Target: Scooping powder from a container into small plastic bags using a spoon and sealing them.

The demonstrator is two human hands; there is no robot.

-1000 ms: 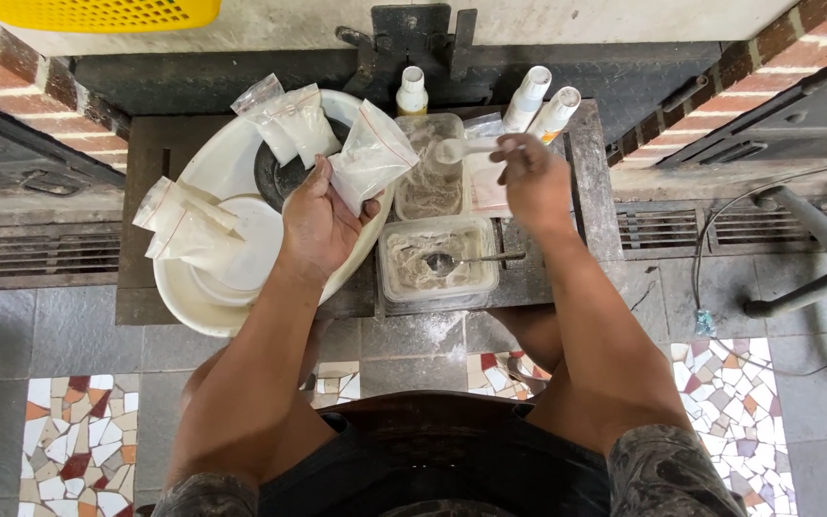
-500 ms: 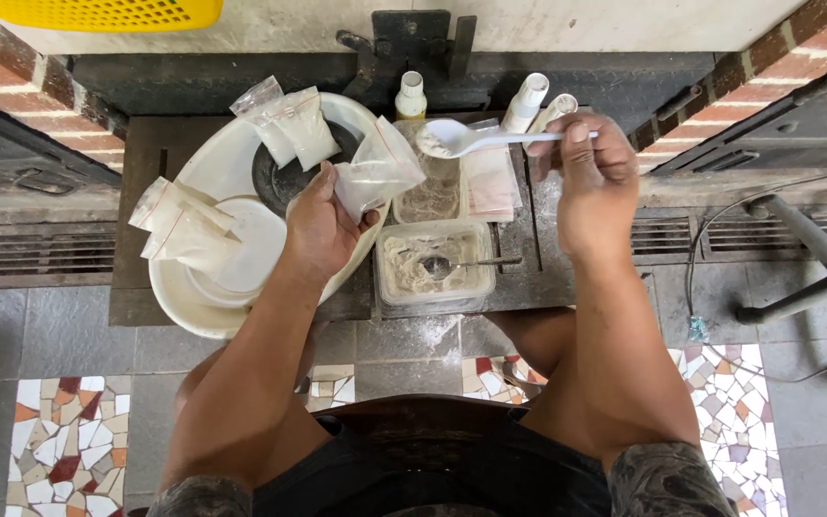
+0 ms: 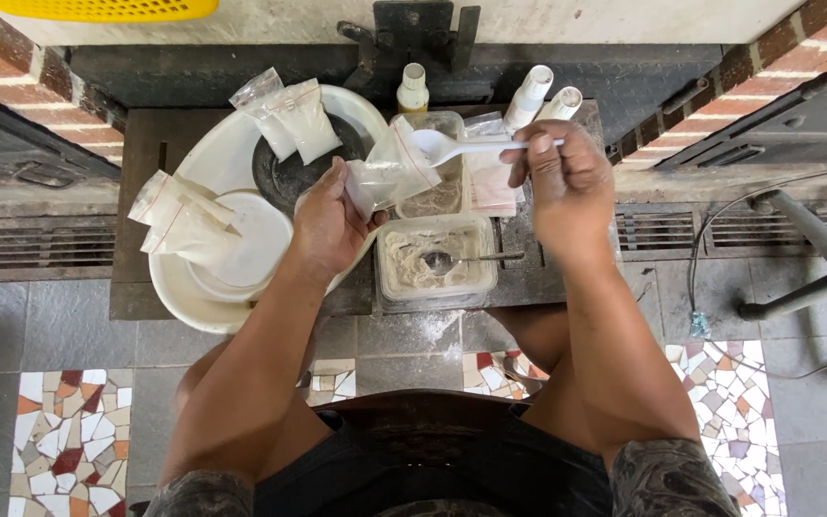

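My left hand (image 3: 329,222) holds a small clear plastic bag (image 3: 390,169) with white powder in it, its mouth turned to the right. My right hand (image 3: 563,184) grips the handle of a white plastic spoon (image 3: 452,146), whose bowl sits at the bag's mouth. Below the bag stands a clear square container (image 3: 435,260) of pale powder with a metal spoon (image 3: 466,259) lying in it. A second clear container (image 3: 435,191) stands just behind, partly hidden by the bag.
A large white basin (image 3: 205,287) at the left holds a dark bowl (image 3: 284,177), a white lid and several filled powder bags (image 3: 184,225). Three small bottles (image 3: 531,96) stand at the back of the dark low table. A stack of empty bags (image 3: 490,182) lies beside the containers.
My right hand lifted the white spoon from beside the bottles and carried it left to the mouth of the bag. My left hand kept holding the bag and tilted it toward the spoon.
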